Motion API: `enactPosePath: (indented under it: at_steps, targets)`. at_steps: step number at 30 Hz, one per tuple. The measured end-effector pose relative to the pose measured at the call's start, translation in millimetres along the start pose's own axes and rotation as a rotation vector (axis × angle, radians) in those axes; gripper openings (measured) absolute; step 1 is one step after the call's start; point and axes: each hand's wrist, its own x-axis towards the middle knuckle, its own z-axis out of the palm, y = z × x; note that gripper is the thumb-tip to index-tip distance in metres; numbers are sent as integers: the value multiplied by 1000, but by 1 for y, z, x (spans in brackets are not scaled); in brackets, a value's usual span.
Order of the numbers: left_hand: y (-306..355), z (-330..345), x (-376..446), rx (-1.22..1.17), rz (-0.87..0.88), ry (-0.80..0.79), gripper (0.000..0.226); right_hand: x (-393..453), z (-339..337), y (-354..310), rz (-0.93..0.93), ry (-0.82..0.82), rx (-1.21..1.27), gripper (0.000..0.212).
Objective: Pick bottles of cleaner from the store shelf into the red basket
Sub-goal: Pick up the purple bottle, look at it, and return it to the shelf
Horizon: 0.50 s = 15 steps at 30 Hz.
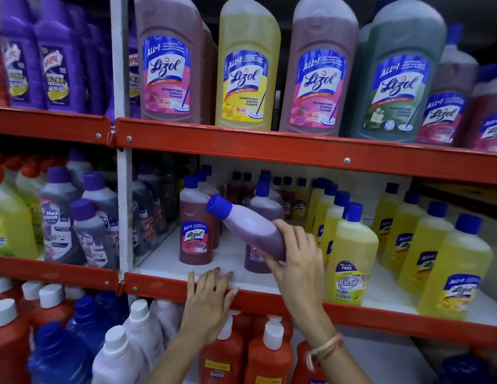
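The location is a retail shop, specifically its household cleaning aisle. Metal racking with red shelf edges (297, 151) and a white upright (122, 189) carries rows of identical goods faced outward: large Lizol surface cleaner bottles (165, 67) on the upper tier, smaller yellow bottles (402, 231) in ranks on the middle tier, and red bottles with white caps (269, 356) below. A "buy 1 get 1 free" label on a Bactin floor cleaner bottle (350, 261) confirms goods offered for sale.

Held bottle (250, 227) lilac, blue cap; shelf rail (297, 151) orange-red; neighbouring bottles (352, 253) yellow.
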Motion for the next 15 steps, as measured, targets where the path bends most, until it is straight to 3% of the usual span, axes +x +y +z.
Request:
enactPosePath:
  at_steps: [4,5,9,15]
  targets:
    - [-1,-1,0,56,2,-31,65,-7,-20,-3,7,7,1,61]
    - [-1,-1,0,71,3,-38,66,-7,-26,-4,35,-2,131,58]
    - [-2,-3,-1,101,26,-28,68,-6,-53,-4,366,-163,1061,59]
    - [-1,-8,-2,104,65,34,65,-22,-63,-1,597,-276,1699,73]
